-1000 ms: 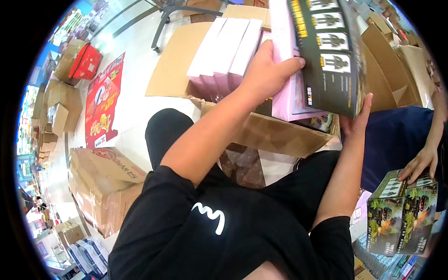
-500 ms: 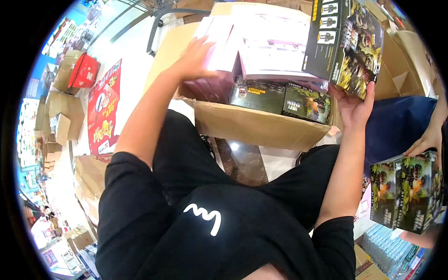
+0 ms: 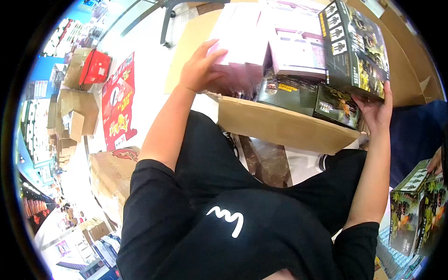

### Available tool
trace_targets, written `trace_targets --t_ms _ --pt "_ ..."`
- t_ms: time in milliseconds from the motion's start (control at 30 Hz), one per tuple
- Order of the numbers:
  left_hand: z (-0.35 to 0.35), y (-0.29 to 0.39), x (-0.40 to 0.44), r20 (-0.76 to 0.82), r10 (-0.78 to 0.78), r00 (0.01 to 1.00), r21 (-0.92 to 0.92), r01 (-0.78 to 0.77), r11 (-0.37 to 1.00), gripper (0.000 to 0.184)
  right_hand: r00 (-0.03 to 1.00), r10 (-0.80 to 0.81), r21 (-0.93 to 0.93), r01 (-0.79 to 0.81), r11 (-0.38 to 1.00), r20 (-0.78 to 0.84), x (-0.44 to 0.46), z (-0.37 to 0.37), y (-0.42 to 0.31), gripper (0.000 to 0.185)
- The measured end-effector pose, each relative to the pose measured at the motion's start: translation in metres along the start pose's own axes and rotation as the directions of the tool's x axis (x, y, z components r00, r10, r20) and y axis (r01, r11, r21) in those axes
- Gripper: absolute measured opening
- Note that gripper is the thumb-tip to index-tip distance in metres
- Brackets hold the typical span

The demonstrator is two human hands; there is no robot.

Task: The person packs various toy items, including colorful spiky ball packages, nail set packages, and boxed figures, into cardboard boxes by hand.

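Between both hands' fingers stands an open brown cardboard carton [image 3: 284, 123], seemingly nearly filled: pink-and-white boxes [image 3: 241, 37] at the left hand [image 3: 200, 67], fingers spread; dark-green printed boxes [image 3: 298, 97] mid-span; one black printed box [image 3: 352, 53], apparently unsettled, held by the right hand [image 3: 374, 109].

The dark box [image 3: 358, 53], black with small white figure panels and yellow lettering on one face and a yellow-green picture on another, sits tilted at the carton [image 3: 287, 125]'s right side, its lower near corner in the right hand [image 3: 375, 109]. The pale boxes [image 3: 239, 32], white on top and pinkish at their near ends, fill the carton's left side, touched by the left hand [image 3: 200, 70] near the left edge.
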State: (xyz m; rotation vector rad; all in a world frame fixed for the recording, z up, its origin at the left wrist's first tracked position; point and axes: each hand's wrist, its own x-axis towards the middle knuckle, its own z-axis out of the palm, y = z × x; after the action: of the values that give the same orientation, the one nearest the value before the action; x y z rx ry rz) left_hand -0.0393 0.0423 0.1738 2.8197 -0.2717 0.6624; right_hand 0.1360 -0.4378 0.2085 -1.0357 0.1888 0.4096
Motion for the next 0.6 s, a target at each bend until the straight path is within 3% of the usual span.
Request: trace_targets --t_ms 200,300,367,433,467,533,600 --pt "-0.004 0.023 0.006 0.059 -0.114 0.992 0.147 0.104 0.984 0.089 0.999 -0.027 -0.032 0.026 0.999 -0.022 0.004 0.002 -0.002 0.066" --pt "0.003 0.016 0.012 0.017 -0.114 0.993 0.077 0.112 0.991 0.090 0.997 -0.052 -0.020 0.051 0.998 -0.048 0.003 0.005 0.000 0.069" --pt "0.005 0.015 0.013 0.004 -0.100 0.995 0.023 0.100 0.995 0.092 0.997 -0.067 -0.030 0.066 0.997 -0.039 0.000 0.004 0.000 0.067" --pt "0.008 0.012 0.013 -0.089 0.040 0.995 0.111 -0.030 0.993 0.092 0.997 -0.072 -0.036 0.071 0.997 -0.033 0.000 0.000 0.001 0.065" --pt "0.009 0.014 0.012 -0.094 0.039 0.995 0.101 -0.029 0.994 0.092 0.997 -0.076 -0.049 0.075 0.996 -0.022 -0.001 -0.002 0.000 0.064" --pt "0.006 0.020 0.014 -0.044 0.042 0.998 0.204 -0.032 0.979 0.094 0.997 -0.080 -0.065 0.079 0.995 -0.009 -0.002 -0.003 -0.003 0.064" --pt "0.001 0.023 0.018 0.025 0.032 0.999 0.170 -0.035 0.985 0.094 0.996 -0.083 -0.068 0.081 0.994 -0.018 -0.005 0.000 -0.005 0.066"
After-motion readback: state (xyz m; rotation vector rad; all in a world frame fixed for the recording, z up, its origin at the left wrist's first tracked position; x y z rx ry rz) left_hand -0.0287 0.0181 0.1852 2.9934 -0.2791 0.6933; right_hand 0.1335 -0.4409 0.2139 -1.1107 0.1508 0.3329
